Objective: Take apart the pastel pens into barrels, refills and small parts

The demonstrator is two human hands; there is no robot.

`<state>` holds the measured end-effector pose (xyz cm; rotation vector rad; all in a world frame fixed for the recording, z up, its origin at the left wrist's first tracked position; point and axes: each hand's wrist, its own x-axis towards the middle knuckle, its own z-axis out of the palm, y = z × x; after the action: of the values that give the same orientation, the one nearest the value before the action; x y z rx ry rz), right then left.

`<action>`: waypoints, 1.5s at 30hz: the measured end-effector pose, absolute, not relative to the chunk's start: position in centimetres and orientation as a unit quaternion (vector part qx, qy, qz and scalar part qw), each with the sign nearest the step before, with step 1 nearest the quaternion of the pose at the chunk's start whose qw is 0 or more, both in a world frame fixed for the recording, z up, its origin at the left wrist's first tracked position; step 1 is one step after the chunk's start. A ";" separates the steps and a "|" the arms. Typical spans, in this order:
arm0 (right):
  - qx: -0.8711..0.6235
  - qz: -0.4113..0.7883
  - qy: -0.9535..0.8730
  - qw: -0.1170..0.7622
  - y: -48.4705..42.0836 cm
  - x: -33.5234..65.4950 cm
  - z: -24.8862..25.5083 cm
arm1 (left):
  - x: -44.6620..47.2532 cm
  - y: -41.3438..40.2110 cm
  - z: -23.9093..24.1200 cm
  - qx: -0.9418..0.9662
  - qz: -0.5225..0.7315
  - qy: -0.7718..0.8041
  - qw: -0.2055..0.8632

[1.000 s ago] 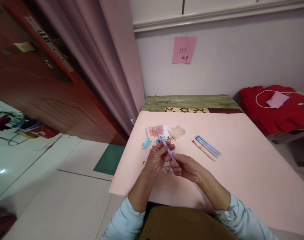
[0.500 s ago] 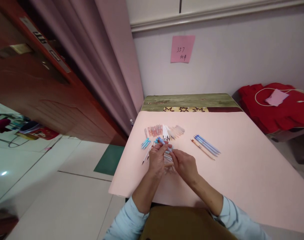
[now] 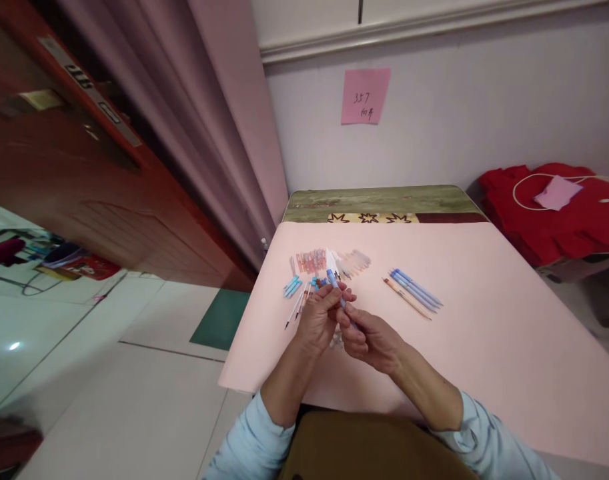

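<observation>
My left hand [image 3: 320, 319] and my right hand [image 3: 370, 337] meet above the pink table cover [image 3: 484, 320], both closed on one blue pen [image 3: 334, 284]. The pen's upper end sticks out past my left fingers, pointing away from me. The left fingers pinch its upper part; the right fingers wrap its lower part. Just beyond my hands lies a spread of pen parts [image 3: 329, 262], orange, white and clear. Several small blue pieces [image 3: 292, 287] lie to the left of my left hand.
A row of finished blue pens and one orange pen [image 3: 413, 292] lies to the right. A pink note [image 3: 365, 95] hangs on the wall. Red cloth with a white cable [image 3: 554, 207] sits at right; a curtain and wooden door stand at left.
My hands drew back toward me after dipping to the table half a second ago. The blue pen is held up between both hands again.
</observation>
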<state>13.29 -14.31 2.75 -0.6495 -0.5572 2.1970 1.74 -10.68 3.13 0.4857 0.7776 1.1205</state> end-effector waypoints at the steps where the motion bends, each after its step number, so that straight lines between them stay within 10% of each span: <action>1: -0.289 0.838 -0.247 0.391 -14.3 13.1 2.7 | 1.7 -10.6 3.2 0.221 0.511 0.368 0.744; 8: -0.471 0.646 -0.427 0.423 -13.9 13.2 2.0 | 1.6 -10.2 2.6 0.266 0.508 0.458 0.679; 45: -0.486 0.731 -0.304 0.369 -13.0 13.8 -0.1 | 0.3 -10.1 0.2 0.349 0.556 0.474 0.588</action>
<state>13.83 -13.04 -0.10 -1.2481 -0.7812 1.8766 0.33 -10.11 0.18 0.8132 1.1035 1.2948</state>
